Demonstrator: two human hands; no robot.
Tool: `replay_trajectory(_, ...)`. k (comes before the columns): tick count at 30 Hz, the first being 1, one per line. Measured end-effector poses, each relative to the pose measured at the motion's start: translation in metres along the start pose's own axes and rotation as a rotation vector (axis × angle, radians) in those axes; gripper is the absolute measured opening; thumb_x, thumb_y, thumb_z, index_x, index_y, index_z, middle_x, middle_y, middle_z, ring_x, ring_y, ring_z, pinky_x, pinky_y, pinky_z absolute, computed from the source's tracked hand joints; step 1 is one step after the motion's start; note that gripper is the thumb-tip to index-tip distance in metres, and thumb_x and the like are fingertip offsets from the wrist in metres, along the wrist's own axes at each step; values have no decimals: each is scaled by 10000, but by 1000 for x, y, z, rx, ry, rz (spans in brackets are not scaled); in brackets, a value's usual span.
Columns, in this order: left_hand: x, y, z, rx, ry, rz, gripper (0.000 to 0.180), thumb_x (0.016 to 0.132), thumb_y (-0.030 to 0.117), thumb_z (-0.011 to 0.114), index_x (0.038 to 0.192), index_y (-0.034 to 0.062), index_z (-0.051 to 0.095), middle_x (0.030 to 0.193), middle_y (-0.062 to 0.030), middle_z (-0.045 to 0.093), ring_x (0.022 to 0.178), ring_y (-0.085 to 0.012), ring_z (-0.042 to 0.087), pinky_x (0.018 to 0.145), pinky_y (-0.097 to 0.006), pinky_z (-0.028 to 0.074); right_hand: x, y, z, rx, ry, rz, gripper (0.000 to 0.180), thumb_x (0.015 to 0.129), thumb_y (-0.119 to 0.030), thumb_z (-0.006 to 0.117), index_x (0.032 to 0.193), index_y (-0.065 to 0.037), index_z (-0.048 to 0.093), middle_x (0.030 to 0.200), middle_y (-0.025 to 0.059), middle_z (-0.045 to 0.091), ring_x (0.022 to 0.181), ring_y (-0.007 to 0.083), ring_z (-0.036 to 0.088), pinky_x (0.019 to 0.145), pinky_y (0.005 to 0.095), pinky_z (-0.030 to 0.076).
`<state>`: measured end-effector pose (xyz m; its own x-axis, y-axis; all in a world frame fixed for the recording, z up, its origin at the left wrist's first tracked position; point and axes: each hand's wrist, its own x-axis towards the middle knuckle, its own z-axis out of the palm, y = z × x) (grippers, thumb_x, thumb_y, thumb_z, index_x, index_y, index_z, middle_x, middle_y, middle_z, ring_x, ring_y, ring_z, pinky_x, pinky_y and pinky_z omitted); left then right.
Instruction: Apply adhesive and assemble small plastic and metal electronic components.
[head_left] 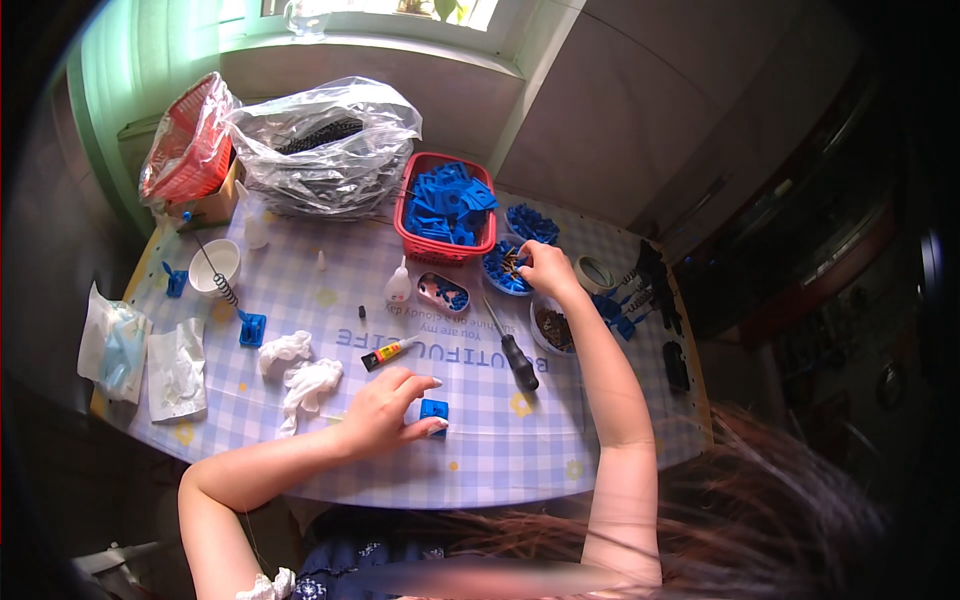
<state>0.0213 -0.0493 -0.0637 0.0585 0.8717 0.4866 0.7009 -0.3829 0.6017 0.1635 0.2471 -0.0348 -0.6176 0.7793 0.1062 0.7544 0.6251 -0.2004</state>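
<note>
- Hands work apart over a checked tabletop [330,300], and the red basket [447,250] heaped with blue plastic parts serves as the landmark, since it sits at the far middle where both arms can get to it.
- Left hand [385,412], well nearer the person than the basket and a little to its left, is loosely curled; thumb and fingertips pinch a small blue square part [434,411] flat against the tabletop, probably to hold it steady.
- Right hand [548,268], just right of the basket, has its fingertips drawn together and dipped into a small dish of blue pieces [503,272]; whether it has actually gripped one I cannot tell.
- Black-handled screwdriver [514,350] lies in front of the basket, between the two hands, likely kept within easy reach.
- Small yellow glue tube [390,351] rests in front of the basket and slightly left, close to the left hand.
- Crumpled white tissues [300,375] lie further left of the tube.
- Clear plastic bag [325,145] bulges left of the basket, pushed back out of the working area.
</note>
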Motion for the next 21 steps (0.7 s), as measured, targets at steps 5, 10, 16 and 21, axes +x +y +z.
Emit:
replay_trajectory(5, 11, -15, -20, 132, 152, 22, 257, 633, 189, 653, 821, 52, 543, 756, -88, 507, 722, -243, 492, 623, -332, 420, -20, -39, -11, 20, 312, -191, 150, 670, -143, 557, 796, -62, 569, 861, 99, 566, 794, 256, 545, 705, 357, 437)
replay_trajectory(10, 14, -32, -31, 419, 103, -62, 233, 606, 128, 633, 805, 34, 559, 798, -77, 530, 747, -241, 486, 659, -336, 399, -34, -88, 14, 167, 98, -406, 139, 668, -131, 564, 779, -57, 605, 774, 113, 571, 734, 271, 555, 665, 342, 444)
replay_trajectory(16, 12, -35, -27, 494, 56, -70, 260, 597, 163, 638, 814, 42, 562, 829, -71, 537, 786, -232, 484, 693, -333, 393, -24, -91, 42, 25, 51, -343, 164, 651, -127, 532, 759, -35, 612, 757, 153, 569, 730, 292, 556, 678, 369, 447)
replay_trajectory(21, 11, -34, -28, 524, 23, -98, 258, 601, 179, 635, 806, 43, 557, 826, -72, 539, 784, -231, 482, 703, -330, 387, -16, -90, 53, -84, 0, -312, 128, 608, -102, 532, 666, -14, 605, 691, 173, 575, 690, 297, 569, 655, 376, 454)
